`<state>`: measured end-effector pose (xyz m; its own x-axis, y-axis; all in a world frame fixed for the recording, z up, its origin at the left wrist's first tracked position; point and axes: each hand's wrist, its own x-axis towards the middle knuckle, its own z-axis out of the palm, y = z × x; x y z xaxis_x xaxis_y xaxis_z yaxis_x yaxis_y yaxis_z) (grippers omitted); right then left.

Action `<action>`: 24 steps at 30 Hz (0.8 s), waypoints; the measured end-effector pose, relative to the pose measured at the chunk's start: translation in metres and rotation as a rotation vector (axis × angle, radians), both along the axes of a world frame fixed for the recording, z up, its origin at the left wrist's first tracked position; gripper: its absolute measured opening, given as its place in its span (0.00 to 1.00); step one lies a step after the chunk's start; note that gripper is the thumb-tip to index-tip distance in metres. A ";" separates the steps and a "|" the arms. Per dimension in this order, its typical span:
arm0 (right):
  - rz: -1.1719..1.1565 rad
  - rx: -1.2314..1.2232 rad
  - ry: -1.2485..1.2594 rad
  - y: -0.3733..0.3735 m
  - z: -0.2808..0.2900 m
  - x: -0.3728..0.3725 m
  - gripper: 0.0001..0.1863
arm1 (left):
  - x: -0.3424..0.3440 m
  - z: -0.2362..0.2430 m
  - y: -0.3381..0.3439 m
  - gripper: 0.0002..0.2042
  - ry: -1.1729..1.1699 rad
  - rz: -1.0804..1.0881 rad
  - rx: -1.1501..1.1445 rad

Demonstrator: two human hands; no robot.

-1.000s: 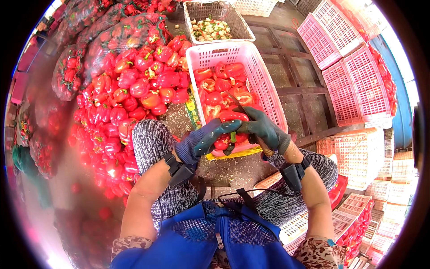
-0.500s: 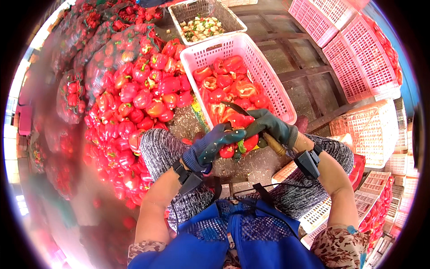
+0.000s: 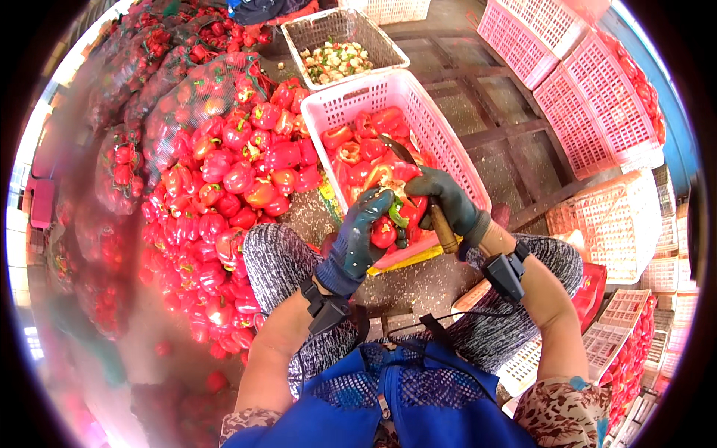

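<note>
My left hand (image 3: 364,228), in a dark blue-green rubber-coated glove, is closed around a red bell pepper (image 3: 384,232) above the near end of a pink crate. The pepper's green stem (image 3: 399,213) and a pale cut patch show between my hands. My right hand (image 3: 453,205), gloved alike, grips a knife by its wooden handle (image 3: 444,230) and rests against the pepper's right side. The curved dark blade (image 3: 399,148) points away over the crate. Fingers hide how far the pepper is cut.
The pink crate (image 3: 441,134) holds opened red peppers. Behind it stands a pale crate (image 3: 385,48) of trimmed cores. Whole peppers (image 3: 239,177) are heaped to the left, beside filled net bags (image 3: 187,104). Stacked crates (image 3: 590,104) line the right side.
Both hands have moved a little forward over the crate's near end and drawn slightly apart. The pepper now shows a pale cut part, and the knife handle points more straight toward me.
</note>
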<state>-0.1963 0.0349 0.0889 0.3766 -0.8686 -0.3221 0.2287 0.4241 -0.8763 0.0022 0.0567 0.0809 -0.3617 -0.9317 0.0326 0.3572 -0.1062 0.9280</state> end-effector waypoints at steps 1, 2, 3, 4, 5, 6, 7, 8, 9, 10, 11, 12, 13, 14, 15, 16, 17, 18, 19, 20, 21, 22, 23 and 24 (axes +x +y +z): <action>-0.005 -0.046 0.061 -0.003 0.006 0.004 0.14 | -0.005 0.001 0.002 0.12 -0.122 0.118 -0.111; -0.009 -0.092 0.122 -0.005 0.016 0.007 0.15 | -0.008 -0.001 0.002 0.12 -0.251 0.219 -0.280; -0.014 -0.138 0.182 -0.007 0.026 0.011 0.15 | -0.006 0.001 -0.001 0.11 -0.186 0.199 -0.224; -0.004 -0.111 0.222 -0.007 0.030 0.015 0.17 | -0.005 0.003 -0.003 0.11 -0.122 0.182 -0.163; 0.007 -0.084 0.261 -0.006 0.033 0.020 0.19 | -0.004 0.005 -0.005 0.11 -0.059 0.166 -0.101; 0.018 -0.057 0.300 -0.005 0.037 0.023 0.21 | -0.002 0.007 -0.016 0.11 0.306 0.025 0.244; 0.030 -0.031 0.337 -0.005 0.041 0.026 0.23 | 0.000 0.009 -0.021 0.11 0.668 -0.121 0.585; 0.019 -0.044 0.366 -0.004 0.045 0.026 0.27 | 0.001 0.014 -0.018 0.12 0.580 -0.069 0.487; 0.032 -0.032 0.356 -0.005 0.047 0.026 0.26 | 0.003 0.019 -0.014 0.12 0.489 -0.009 0.395; 0.039 -0.015 0.349 -0.005 0.048 0.025 0.26 | 0.007 0.016 -0.018 0.12 0.477 -0.043 0.451; 0.047 0.002 0.341 -0.004 0.049 0.024 0.25 | 0.010 0.016 -0.022 0.12 0.466 -0.076 0.508; 0.046 0.009 0.317 -0.003 0.051 0.023 0.24 | 0.011 0.018 -0.022 0.14 0.443 -0.104 0.458; 0.043 0.004 0.297 -0.001 0.053 0.023 0.24 | 0.012 0.020 -0.022 0.14 0.398 -0.127 0.426; 0.040 0.000 0.278 0.000 0.056 0.023 0.23 | 0.014 0.022 -0.023 0.15 0.354 -0.151 0.394; 0.037 -0.005 0.260 0.003 0.060 0.023 0.23 | 0.016 0.021 -0.022 0.15 0.310 -0.175 0.362; 0.019 -0.005 0.245 0.007 0.065 0.024 0.22 | 0.023 0.016 -0.025 0.17 0.350 -0.279 0.314; 0.030 0.006 0.269 0.007 0.059 0.026 0.22 | 0.027 0.004 -0.027 0.17 0.184 -0.203 0.200; 0.040 0.017 0.295 0.011 0.047 0.024 0.21 | 0.030 -0.014 -0.023 0.18 0.020 -0.123 0.088; 0.041 0.013 0.321 0.008 0.041 0.023 0.20 | 0.035 -0.014 -0.022 0.19 -0.281 -0.084 -0.401; 0.058 0.024 0.166 0.014 0.050 0.027 0.20 | 0.039 -0.007 -0.019 0.21 -0.557 0.113 -0.859; 0.081 0.037 0.011 0.016 0.060 0.030 0.20 | 0.038 0.002 -0.022 0.19 -0.577 0.063 -0.861; 0.079 0.107 0.031 0.014 0.052 0.022 0.19 | 0.033 0.002 -0.025 0.19 -0.489 -0.010 -0.700; 0.057 0.088 0.023 0.013 0.044 0.020 0.18 | 0.029 -0.005 -0.028 0.19 -0.402 -0.081 -0.527; 0.034 0.070 0.014 0.012 0.037 0.019 0.18 | 0.026 -0.008 -0.037 0.16 -0.608 0.041 -0.868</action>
<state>-0.1771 0.0465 0.1258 0.4009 -0.8304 -0.3868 0.2009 0.4917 -0.8473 0.0278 0.0197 0.0725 -0.5093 -0.6877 0.5174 -0.2041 0.6805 0.7037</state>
